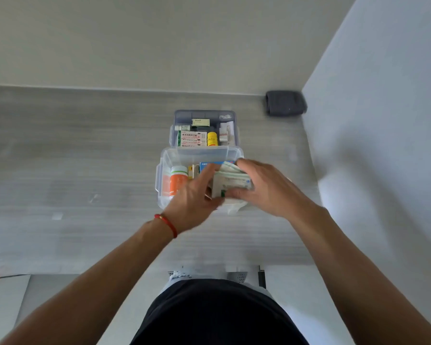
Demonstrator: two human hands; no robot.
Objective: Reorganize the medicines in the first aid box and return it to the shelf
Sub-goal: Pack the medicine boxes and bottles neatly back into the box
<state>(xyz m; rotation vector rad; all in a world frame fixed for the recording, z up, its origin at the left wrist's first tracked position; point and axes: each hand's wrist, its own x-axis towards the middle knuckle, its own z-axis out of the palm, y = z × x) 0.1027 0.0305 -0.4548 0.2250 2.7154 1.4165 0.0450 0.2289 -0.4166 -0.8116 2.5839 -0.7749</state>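
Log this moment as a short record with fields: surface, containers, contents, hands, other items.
surface: grey wood-grain counter in a corner
containers: clear box in front; grey-tinted tray just behind it
tray contents: yellow bottle, red-and-white cartons, green-labelled carton
box contents: orange-labelled bottle at the left, blue carton at the back
right hand: holds a bundle of sachets over the box
left hand: at the bundle, blurred, grip unclear
other: dark folded cloth in the corner
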